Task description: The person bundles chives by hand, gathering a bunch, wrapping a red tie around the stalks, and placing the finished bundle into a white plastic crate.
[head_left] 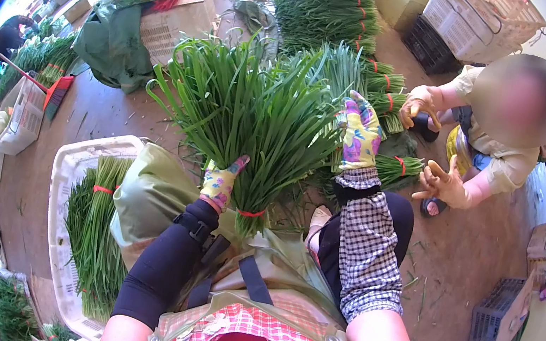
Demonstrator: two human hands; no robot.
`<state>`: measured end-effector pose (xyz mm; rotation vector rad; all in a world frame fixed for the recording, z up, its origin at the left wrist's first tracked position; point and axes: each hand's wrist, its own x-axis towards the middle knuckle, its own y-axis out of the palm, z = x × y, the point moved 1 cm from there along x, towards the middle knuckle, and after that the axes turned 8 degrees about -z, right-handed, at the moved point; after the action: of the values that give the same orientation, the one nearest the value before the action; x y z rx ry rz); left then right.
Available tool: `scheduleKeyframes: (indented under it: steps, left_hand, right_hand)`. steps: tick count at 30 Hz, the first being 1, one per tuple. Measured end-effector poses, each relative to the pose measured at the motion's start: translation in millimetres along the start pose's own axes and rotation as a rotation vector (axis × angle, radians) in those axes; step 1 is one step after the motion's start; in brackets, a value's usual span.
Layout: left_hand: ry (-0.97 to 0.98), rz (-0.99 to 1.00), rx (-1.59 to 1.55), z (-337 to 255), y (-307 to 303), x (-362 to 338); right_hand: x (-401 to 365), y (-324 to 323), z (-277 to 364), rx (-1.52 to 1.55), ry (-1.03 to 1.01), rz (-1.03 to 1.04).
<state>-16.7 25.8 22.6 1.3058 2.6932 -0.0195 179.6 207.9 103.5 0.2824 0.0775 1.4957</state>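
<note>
A big leafy bunch of garlic chives [260,118] stands upright over my lap, its green leaves fanned out at the top. A red band [251,214] ties it near the bottom. On its left side, my left hand [219,183], in a floral glove, grips the leaves with the thumb pointing up; some fingers are hidden behind the leaves. My right hand [362,133], in a matching glove, is open at the bunch's right side, fingers stretched up and flat beside the leaves. The apron [162,192] spreads beneath.
A white basket [60,208] with banded chives sits at my left. Stacked chive bundles [324,4] rise ahead. A co-worker [509,122] crouches at the right with both gloved hands out. A red broom [58,94] and a dark crate [495,313] stand farther off.
</note>
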Motion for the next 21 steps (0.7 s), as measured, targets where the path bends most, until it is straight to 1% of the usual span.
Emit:
scheduleKeyframes:
  steps: [1,4,5,6,8,9,12,13,16,19,21]
  left_hand:
    - [0.000,0.006,-0.026,5,0,1]
    - [-0.002,0.040,-0.085,12,0,4]
    - [-0.005,0.061,-0.090,10,-1,3]
    - [-0.009,0.079,-0.095,8,-1,1]
    - [0.042,0.030,-0.015,-3,4,-2]
    - [0.067,0.007,0.026,-6,6,-4]
    - [0.061,0.017,-0.009,-2,7,-2]
    - [0.057,0.018,-0.002,-2,7,-2]
    - [0.056,0.026,0.018,-1,7,-3]
    - [0.072,0.042,0.023,1,6,-2]
    - [0.071,0.039,0.007,-1,7,-3]
  right_hand:
    - [3,-2,-1,-0.041,-0.047,-0.016]
    - [6,-3,4,-0.223,-0.278,-0.037]
    - [2,-4,14,-0.318,-0.274,-0.024]
    - [2,-3,17,-0.354,-0.325,-0.010]
    - [2,-3,19,-0.426,-0.427,0.020]
    - [4,-3,19,-0.511,-0.507,0.032]
    - [-3,-2,35,-0.600,-0.356,0.118]
    - [-1,-3,30,-0.666,-0.491,0.096]
    - [5,-5,19,-0.670,-0.555,0.109]
    - [1,-5,24,-0.775,-0.671,0.053]
    - [-4,-2,31,-0.657,-0.531,0.036]
